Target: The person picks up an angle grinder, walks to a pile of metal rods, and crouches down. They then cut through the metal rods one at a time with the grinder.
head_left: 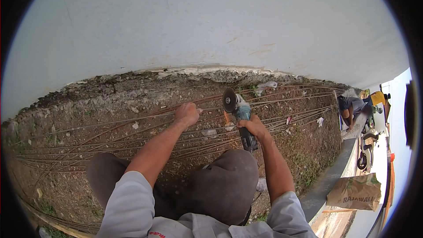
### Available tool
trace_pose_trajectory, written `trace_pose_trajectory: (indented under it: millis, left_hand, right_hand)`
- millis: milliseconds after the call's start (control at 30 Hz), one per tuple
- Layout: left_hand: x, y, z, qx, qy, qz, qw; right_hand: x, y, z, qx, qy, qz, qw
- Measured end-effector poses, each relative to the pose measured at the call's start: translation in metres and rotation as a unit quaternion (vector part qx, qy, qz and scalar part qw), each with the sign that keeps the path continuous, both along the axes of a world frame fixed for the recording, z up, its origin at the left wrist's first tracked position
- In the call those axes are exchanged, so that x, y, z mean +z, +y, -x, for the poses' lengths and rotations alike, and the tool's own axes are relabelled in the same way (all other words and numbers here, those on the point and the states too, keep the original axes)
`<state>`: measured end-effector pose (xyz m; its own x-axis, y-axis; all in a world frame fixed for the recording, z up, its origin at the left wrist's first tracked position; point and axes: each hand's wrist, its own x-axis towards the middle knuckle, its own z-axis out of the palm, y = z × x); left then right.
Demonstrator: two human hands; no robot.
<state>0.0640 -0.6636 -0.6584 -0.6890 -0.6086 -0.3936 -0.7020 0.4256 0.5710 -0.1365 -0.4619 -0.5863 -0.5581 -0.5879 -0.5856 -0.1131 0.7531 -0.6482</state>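
My right hand (254,128) is wrapped around the body of a teal and black angle grinder (243,111). Its round cutting disc (229,100) points up toward the wall, over the rods. An orange streak like sparks (227,118) shows just below the disc. To the left of the grinder, my left hand (188,114) is closed on a thin steel rod, with the thumb side toward the disc. Long, rusty steel rods (110,141) run across the ground beneath both hands. Whether the disc touches a rod is hard to make out.
A pale wall (211,22) rises ahead from a rough concrete base. At the right, another person (351,108) bends near the far rod ends. A brown paper bag (355,191) and a concrete kerb (328,189) lie at lower right. Plastic scrap (266,87) lies near the wall.
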Motion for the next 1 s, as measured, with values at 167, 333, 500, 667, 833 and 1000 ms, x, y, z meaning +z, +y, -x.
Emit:
trace_pose_trajectory:
  millis: [167,333,500,667,833,1000]
  left_hand:
    - [0.005,-0.001,-0.001,0.001,-0.003,-0.011,1.000]
    - [0.005,-0.001,0.000,-0.004,-0.007,-0.012,1.000]
    - [0.009,-0.002,-0.001,0.000,-0.011,-0.021,1.000]
    - [0.005,-0.002,0.000,-0.004,-0.011,-0.014,1.000]
    - [0.005,-0.001,0.000,-0.005,-0.015,-0.020,1.000]
    - [0.008,-0.001,0.000,-0.005,-0.019,-0.016,1.000]
  right_hand:
    - [0.013,-0.010,-0.003,0.004,0.006,0.012,1.000]
    - [0.006,-0.011,0.001,0.003,0.034,0.010,0.999]
    - [0.014,-0.013,-0.005,-0.008,0.032,0.009,0.999]
    - [0.005,-0.007,-0.002,-0.005,0.005,0.031,1.000]
    - [-0.005,-0.004,0.006,0.000,0.019,0.008,1.000]
    - [-0.010,-0.003,0.009,0.005,0.029,0.017,0.999]
